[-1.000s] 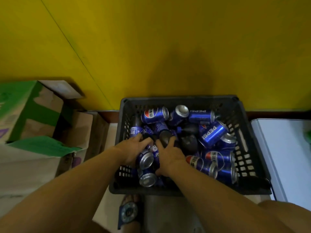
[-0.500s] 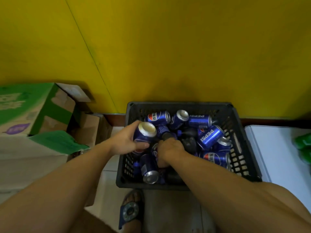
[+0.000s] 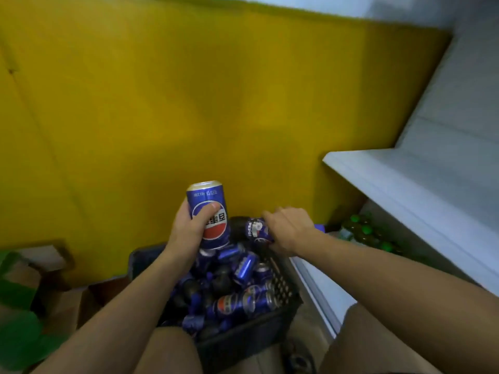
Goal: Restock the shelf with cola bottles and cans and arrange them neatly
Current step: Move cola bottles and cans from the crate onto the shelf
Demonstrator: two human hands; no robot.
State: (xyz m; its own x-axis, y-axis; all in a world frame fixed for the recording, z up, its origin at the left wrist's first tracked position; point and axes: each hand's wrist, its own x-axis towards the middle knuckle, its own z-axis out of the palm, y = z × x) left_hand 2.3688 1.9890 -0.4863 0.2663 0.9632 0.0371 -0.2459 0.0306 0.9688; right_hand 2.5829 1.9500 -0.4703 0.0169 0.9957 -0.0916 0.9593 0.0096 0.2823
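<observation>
A black plastic crate on the floor holds several blue cola cans and dark cola bottles lying loose. My left hand grips one blue can upright, lifted above the crate. My right hand is closed on a small dark cola bottle with a blue label, held sideways above the crate's far side. A white shelf juts out at the right, level with my hands.
A yellow wall stands right behind the crate. Green-capped bottles sit on a lower white shelf level at the right. Cardboard boxes with green print are stacked at the left. My knees frame the crate at the bottom.
Both hands have risen out of the crate, the left with a can, the right with a bottle. My view has swung up and right, bringing the white shelf into sight.
</observation>
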